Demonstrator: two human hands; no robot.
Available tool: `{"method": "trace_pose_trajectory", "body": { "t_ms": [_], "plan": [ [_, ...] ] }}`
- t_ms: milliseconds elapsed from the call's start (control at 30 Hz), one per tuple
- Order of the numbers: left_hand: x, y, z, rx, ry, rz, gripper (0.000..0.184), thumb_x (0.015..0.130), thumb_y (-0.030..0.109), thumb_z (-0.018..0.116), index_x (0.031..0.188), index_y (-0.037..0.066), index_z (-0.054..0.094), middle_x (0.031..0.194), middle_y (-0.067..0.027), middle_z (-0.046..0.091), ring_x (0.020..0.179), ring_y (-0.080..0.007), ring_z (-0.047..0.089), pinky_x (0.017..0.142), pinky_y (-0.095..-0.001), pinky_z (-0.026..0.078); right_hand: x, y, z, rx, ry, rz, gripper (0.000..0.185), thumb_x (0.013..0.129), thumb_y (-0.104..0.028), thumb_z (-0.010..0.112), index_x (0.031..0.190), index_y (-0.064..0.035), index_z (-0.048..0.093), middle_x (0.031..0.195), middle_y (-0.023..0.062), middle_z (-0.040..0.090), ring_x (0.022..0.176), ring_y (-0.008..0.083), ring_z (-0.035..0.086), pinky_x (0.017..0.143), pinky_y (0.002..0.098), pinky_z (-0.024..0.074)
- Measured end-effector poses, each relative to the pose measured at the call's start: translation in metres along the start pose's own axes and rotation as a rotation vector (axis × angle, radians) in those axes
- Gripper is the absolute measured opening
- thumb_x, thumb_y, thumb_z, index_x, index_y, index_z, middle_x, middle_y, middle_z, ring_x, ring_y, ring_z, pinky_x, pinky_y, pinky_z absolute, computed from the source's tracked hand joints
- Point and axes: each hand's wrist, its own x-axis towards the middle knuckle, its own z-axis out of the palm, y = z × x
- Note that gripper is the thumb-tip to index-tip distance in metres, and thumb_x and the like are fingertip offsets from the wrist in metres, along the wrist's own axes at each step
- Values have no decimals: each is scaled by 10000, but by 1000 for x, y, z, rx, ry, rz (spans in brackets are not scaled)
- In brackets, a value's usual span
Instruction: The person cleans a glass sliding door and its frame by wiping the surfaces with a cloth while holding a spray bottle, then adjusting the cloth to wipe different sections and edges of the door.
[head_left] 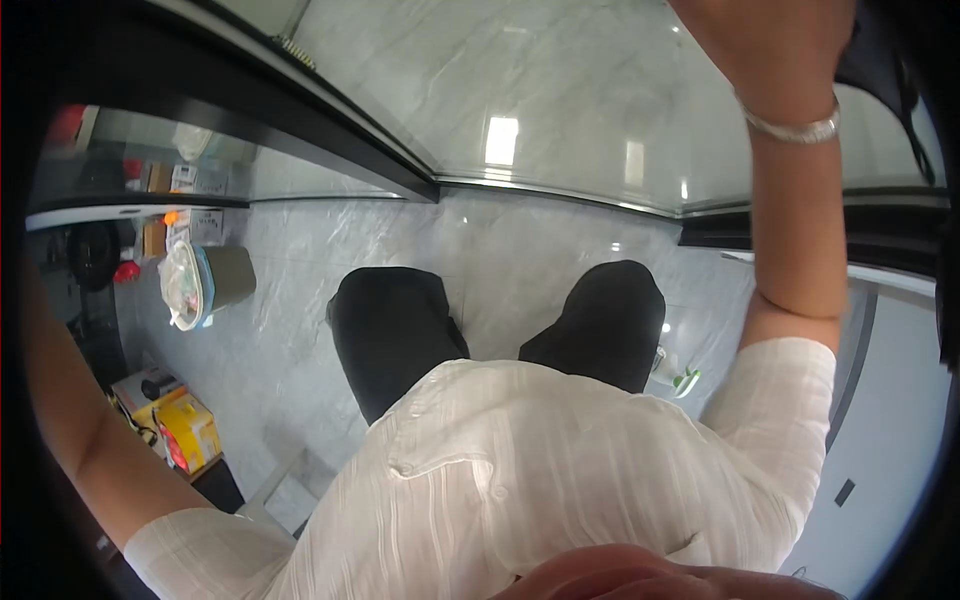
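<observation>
My right hand [785,55] reaches up at the top right, a silver bracelet [795,128] around its wrist. Its fingers are cut off by the top edge, so what it grips or touches cannot be made out. Just right of it hangs a dark, thin thing [885,75] with a narrow strap-like end; whether the hand holds it is unclear. Of my left side only the forearm [75,420] shows, rising along the left edge; the hand itself is outside the picture. Below the right hand is a glass panel [590,120] with a dark frame.
A dark-framed door track [330,120] runs across the upper left. On the grey marble-look floor [300,240] stands a lined trash bin [230,275]. A yellow box [190,432] sits at lower left. A green-and-white item [685,382] lies near my right leg, with a pale door panel [890,420] at right.
</observation>
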Motion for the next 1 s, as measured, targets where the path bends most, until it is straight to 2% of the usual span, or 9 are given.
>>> {"method": "trace_pose_trajectory", "body": {
  "t_ms": [133, 300, 333, 433, 500, 567, 667, 767, 1000],
  "plan": [
    [-21, 23, -7, -64, -23, -46, 539, 1077, 338, 227, 1261, -136, 405, 1361, -353, 370, 1307, -405, 349, 1115, -486, 256, 12, -65, 64, 156, 32, -57, 459, 849, -33, 504, 1305, -17, 551, 1458, 103, 449, 1362, 212, 399, 1159, 386, 246],
    [-42, 40, -11, -94, -35, -68, 541, 1075, 342, 231, 1261, -135, 404, 1362, -354, 367, 1308, -408, 347, 1114, -489, 255, -145, -151, 145, 573, -532, -192, 550, 879, -2, 445, 1426, 30, 392, 1516, 142, 361, 1420, 251, 319, 1194, 367, 213],
    [-46, 42, -12, -92, -37, -75, 541, 1075, 343, 232, 1261, -135, 404, 1362, -354, 367, 1309, -408, 347, 1114, -490, 255, -199, -165, 166, 1019, -643, 31, 578, 901, 17, 392, 1474, 16, 308, 1530, 143, 339, 1419, 259, 321, 1184, 348, 236],
    [-57, 46, -12, -98, -45, -90, 543, 1073, 346, 234, 1262, -134, 403, 1363, -355, 365, 1309, -410, 346, 1114, -491, 255, -328, -170, 165, 1349, -1228, 587, 488, 1004, -78, 294, 1490, -26, 303, 1548, 96, 332, 1436, 209, 296, 1183, 308, 223],
    [-60, 48, -13, -102, -51, -93, 544, 1073, 348, 236, 1262, -134, 403, 1363, -356, 363, 1310, -410, 345, 1113, -492, 255, -464, -170, 166, 1523, -1121, 987, 475, 1016, -73, 279, 1488, -19, 302, 1564, 96, 289, 1450, 209, 262, 1196, 307, 193],
    [-63, 49, -12, -109, -52, -104, 545, 1072, 349, 238, 1262, -134, 402, 1364, -357, 362, 1310, -411, 344, 1113, -494, 255, -514, -152, 147, 1368, -1233, 928, 505, 982, -20, 322, 1487, -17, 307, 1576, 84, 254, 1469, 215, 204, 1210, 326, 163],
    [-67, 50, -14, -108, -49, -117, 546, 1071, 352, 240, 1262, -133, 402, 1365, -358, 360, 1311, -413, 343, 1113, -495, 255, -432, -118, 117, 1067, -1351, 333, 516, 970, -37, 355, 1485, -23, 319, 1579, 67, 252, 1473, 221, 185, 1216, 346, 147],
    [-72, 51, -19, -105, -43, -128, 548, 1069, 355, 243, 1262, -133, 401, 1365, -358, 358, 1311, -414, 341, 1112, -497, 255, -313, -113, 113, 1039, -1024, 91, 533, 943, -63, 388, 1475, -47, 364, 1588, 51, 246, 1472, 238, 192, 1218, 391, 99],
    [-86, 61, -21, -124, -68, -152, 551, 1067, 361, 249, 1262, -132, 400, 1367, -361, 354, 1313, -418, 338, 1112, -501, 255, 10, -109, 81, 356, -452, 125, 444, 841, -56, 490, 1276, -50, 584, 1495, 73, 429, 1427, 197, 322, 1171, 469, 147]
  ]
}}
